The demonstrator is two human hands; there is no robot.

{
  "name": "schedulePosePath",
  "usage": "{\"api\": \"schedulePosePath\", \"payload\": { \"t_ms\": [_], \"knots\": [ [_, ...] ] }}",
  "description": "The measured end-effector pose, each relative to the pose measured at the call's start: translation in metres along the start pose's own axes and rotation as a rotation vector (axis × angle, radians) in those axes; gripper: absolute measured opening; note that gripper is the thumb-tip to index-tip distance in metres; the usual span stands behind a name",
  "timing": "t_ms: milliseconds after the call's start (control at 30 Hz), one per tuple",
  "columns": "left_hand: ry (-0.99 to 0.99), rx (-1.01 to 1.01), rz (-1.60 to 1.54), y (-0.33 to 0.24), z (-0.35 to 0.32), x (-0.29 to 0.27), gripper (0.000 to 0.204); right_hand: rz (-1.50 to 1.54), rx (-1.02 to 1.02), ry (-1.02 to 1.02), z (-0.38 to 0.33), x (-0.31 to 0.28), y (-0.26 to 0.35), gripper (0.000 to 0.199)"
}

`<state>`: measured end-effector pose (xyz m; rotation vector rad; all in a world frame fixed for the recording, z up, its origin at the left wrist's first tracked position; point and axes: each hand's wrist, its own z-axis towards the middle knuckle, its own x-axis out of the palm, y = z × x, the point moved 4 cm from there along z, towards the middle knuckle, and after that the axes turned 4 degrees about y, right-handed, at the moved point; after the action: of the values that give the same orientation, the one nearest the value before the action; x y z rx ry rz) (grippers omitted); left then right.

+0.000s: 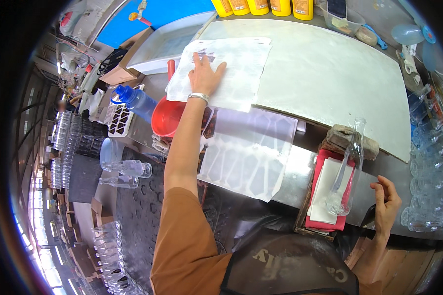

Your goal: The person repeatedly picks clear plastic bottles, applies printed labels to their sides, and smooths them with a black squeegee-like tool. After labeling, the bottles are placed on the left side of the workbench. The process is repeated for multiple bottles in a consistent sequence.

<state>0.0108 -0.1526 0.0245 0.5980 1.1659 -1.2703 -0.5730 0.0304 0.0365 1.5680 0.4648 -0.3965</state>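
My left hand (205, 74) is stretched far forward, palm down and fingers spread, resting on a white sheet of sticker backing (231, 73) on the large white board (330, 78); a silver bangle sits on the wrist. My right hand (386, 201) hovers at the near right, fingers loosely curled, holding nothing, just right of a clear glass bottle (347, 169). The bottle lies tilted on a white pad and red cloth (325, 196) in a wooden tray, neck pointing away. A second sheet with cut-out label shapes (251, 157) lies in front of me.
A red funnel-like bowl (165, 118) and a blue water bottle (138, 101) stand at the left. Clear glass bottles (125, 169) lie on a dark mat, with many more stacked at the left and right edges. Yellow containers (261, 6) line the far edge.
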Motion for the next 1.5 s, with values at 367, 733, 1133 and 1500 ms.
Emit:
{"api": "schedulePosePath", "payload": {
  "t_ms": [367,733,1133,1500],
  "knots": [
    [0.206,0.258,-0.081,-0.056,-0.104,-0.055,0.057,-0.131,-0.071,-0.063,0.013,0.009,0.025,0.022],
    [-0.1,0.598,-0.246,-0.046,-0.133,-0.058,0.016,-0.037,-0.047,0.019,-0.002,0.004,-0.003,0.027],
    [0.308,0.307,-0.833,-0.227,-0.21,-0.081,0.011,-0.279,-0.312,0.16,-0.05,0.052,0.007,0.076],
    [0.286,0.779,-0.426,-0.307,-0.301,-0.101,0.024,-0.402,-0.414,0.06,-0.053,0.055,0.017,0.07]
  ]
}}
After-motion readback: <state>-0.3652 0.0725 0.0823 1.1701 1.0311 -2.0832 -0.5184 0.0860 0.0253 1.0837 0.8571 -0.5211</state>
